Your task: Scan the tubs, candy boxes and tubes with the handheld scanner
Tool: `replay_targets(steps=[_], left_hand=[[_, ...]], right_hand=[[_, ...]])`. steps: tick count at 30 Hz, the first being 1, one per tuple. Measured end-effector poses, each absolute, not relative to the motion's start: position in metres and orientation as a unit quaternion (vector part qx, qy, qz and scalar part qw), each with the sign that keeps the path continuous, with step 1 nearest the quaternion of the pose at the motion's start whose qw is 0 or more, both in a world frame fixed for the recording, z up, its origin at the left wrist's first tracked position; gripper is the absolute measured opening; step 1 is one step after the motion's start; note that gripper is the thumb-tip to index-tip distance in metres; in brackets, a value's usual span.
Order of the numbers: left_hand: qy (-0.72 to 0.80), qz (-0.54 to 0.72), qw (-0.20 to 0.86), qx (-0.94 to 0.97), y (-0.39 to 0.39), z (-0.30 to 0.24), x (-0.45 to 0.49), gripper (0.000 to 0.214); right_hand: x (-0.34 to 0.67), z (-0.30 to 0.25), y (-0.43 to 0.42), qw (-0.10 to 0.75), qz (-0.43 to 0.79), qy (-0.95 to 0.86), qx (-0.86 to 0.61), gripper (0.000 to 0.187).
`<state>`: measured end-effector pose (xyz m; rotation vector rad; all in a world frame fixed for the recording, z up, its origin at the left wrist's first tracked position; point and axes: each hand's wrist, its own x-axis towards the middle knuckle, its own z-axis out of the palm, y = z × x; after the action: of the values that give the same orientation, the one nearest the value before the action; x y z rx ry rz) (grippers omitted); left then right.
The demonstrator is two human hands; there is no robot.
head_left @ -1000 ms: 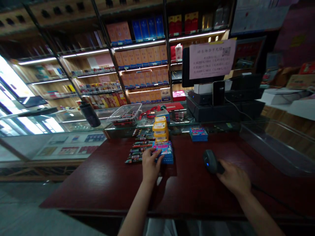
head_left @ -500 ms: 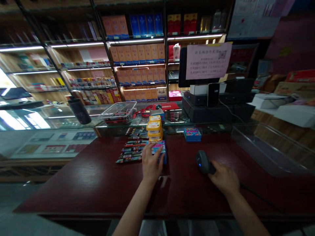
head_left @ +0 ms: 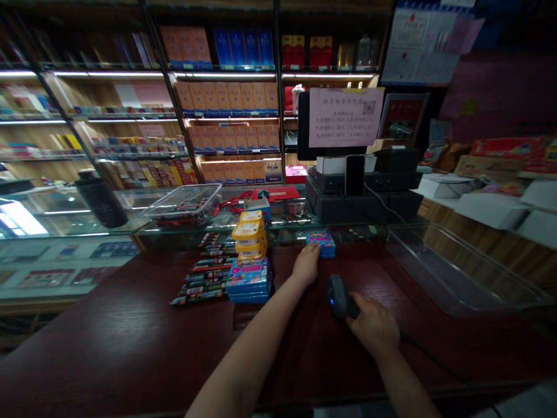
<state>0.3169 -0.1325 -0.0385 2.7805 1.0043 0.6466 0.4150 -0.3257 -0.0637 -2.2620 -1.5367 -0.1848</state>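
My right hand (head_left: 375, 325) is wrapped round the handle of a dark barcode scanner (head_left: 338, 296), held over the table with a small blue light showing. My left hand (head_left: 306, 264) reaches forward, its fingers closed on the left front edge of a short stack of blue, brightly printed flat boxes (head_left: 324, 244); the fingertips are partly hidden. Left of my forearm stands a taller stack of similar blue boxes (head_left: 249, 281). Behind it are stacked yellow tubs (head_left: 249, 233). Several dark, slim printed packets (head_left: 202, 284) lie in rows to the left.
A clear plastic bin (head_left: 456, 278) stands at the right. Another clear bin (head_left: 183, 203) holds slim packets on the glass counter, near a black bottle (head_left: 101, 200). A phone (head_left: 354, 175) and a monitor with a pink notice (head_left: 346, 119) stand behind. The scanner's cable (head_left: 430, 354) trails right.
My left hand has left the taller blue stack and moved right to the shorter one. The right hand still holds the scanner. The view has turned a little to the right.
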Motion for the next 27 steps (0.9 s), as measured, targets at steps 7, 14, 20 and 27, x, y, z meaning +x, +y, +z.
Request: replay_targets(steps=[7,14,20,27], left_hand=[[0.350,0.180,0.026,0.919,-0.110,-0.056,0.332,0.056],[0.359,0.217,-0.114,0.901,-0.116,-0.048,0.324,0.023],[0.351,0.224,-0.061,0.907,-0.117,-0.022,0.314,0.018],[0.376,0.587,0.480,0.532,-0.154,-0.047,0.290,0.019]], right_hand=[[0.417,-0.067,-0.324,0.221,-0.054,-0.551,-0.803,0.028],[0.417,-0.065,-0.323,0.222,-0.061,-0.546,-0.805,0.026],[0.418,-0.065,-0.322,0.221,-0.064,-0.548,-0.804,0.027],[0.415,-0.063,-0.324,0.230,-0.040,-0.543,-0.807,0.030]])
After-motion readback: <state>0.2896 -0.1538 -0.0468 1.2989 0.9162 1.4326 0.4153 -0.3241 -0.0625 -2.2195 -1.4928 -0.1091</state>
